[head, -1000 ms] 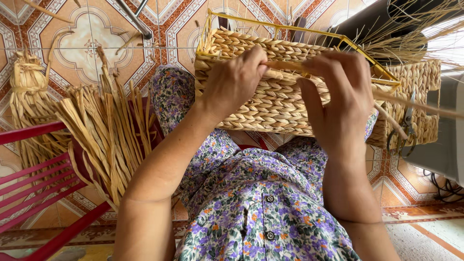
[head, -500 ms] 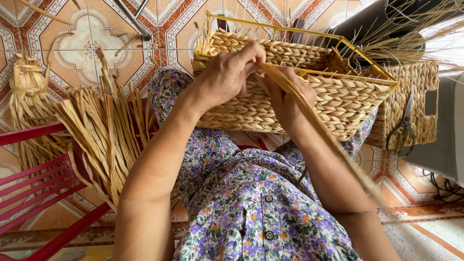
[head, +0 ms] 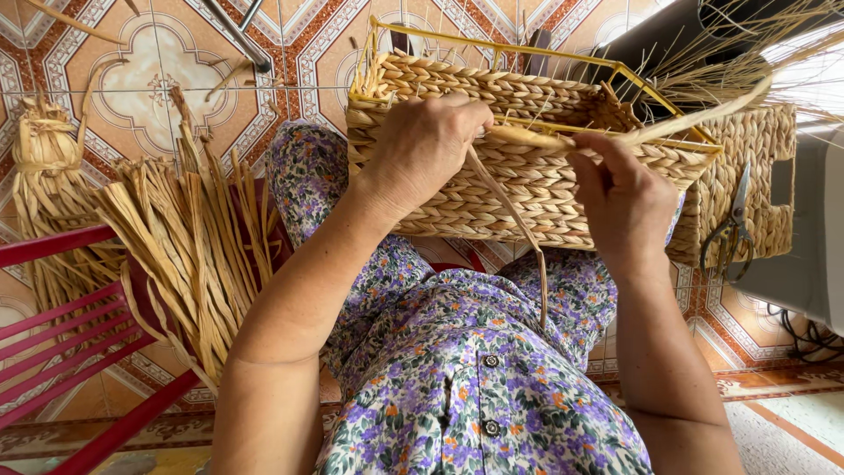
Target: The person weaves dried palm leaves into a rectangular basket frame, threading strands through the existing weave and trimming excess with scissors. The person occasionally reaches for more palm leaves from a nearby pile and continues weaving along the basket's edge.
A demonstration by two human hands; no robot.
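**Two bare hands raised side by side**

Both forearms reach up from the lap, elbows bent and spread apart. The left hand (head: 422,149) is curled into a loose fist, knuckles upward, fingertips tucked out of sight. The right hand (head: 626,204) shows its back, thumb and forefinger pinched together.

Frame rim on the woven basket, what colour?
Yellow: the wire frame rims the woven basket, clearest in the head view.
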